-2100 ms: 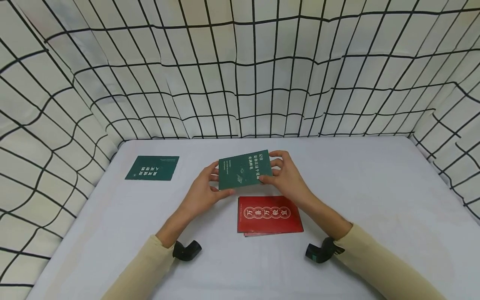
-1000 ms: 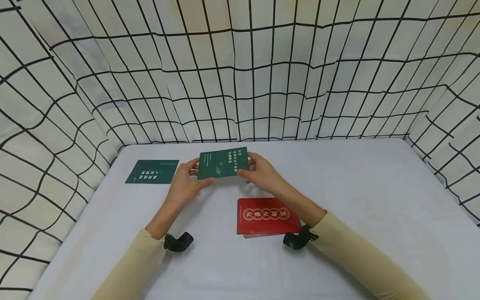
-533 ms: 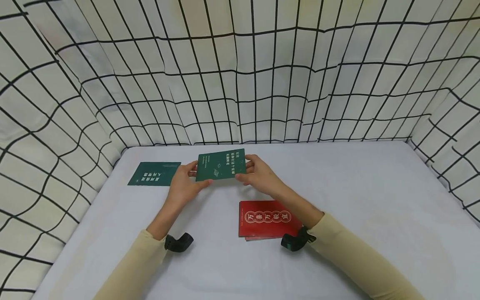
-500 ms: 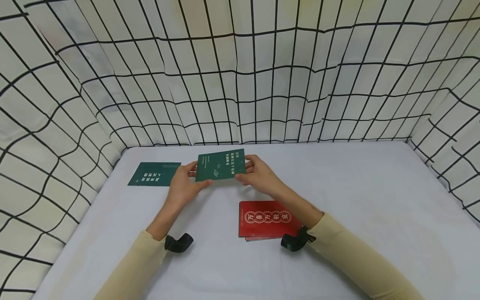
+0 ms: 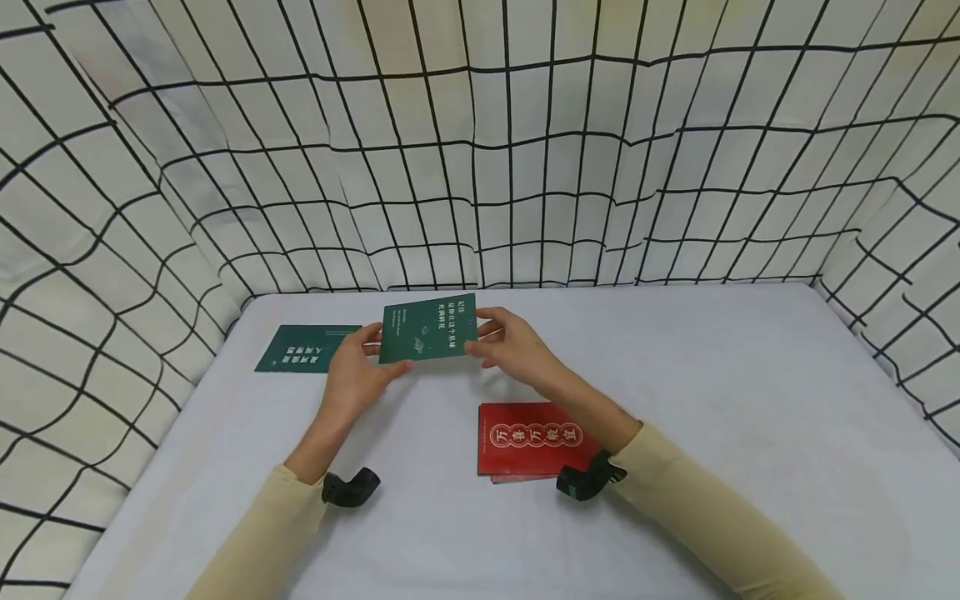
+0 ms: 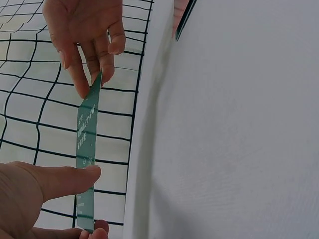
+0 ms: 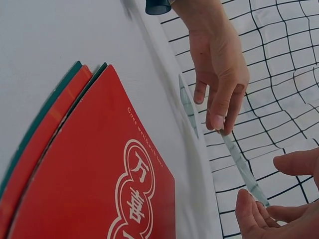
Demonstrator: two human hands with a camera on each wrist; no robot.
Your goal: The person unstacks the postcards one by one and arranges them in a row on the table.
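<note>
A dark green card [image 5: 427, 325] with white lettering and a small planet drawing hangs tilted over the far part of the table. My left hand [image 5: 356, 375] pinches its left end; in the left wrist view the thumb lies on the printed face and the fingers are behind. At the other end is my right hand [image 5: 517, 346], its fingertips touching the edge, while its thumb stands off the card in the right wrist view. Behind the left hand a second green card [image 5: 288, 346] lies flat on the table, its right part overlapped.
A red card [image 5: 525, 437] with white lettering tops a small stack on the white table [image 5: 712, 417], partly under my right forearm. The right wrist view shows a green card edge [image 7: 40, 119] beneath it. White walls with black netting [image 5: 487, 150] enclose the table.
Both hands have carried the held green card left and slightly farther away, closer to the green card on the table. In the last half second it shifted slightly left again.
</note>
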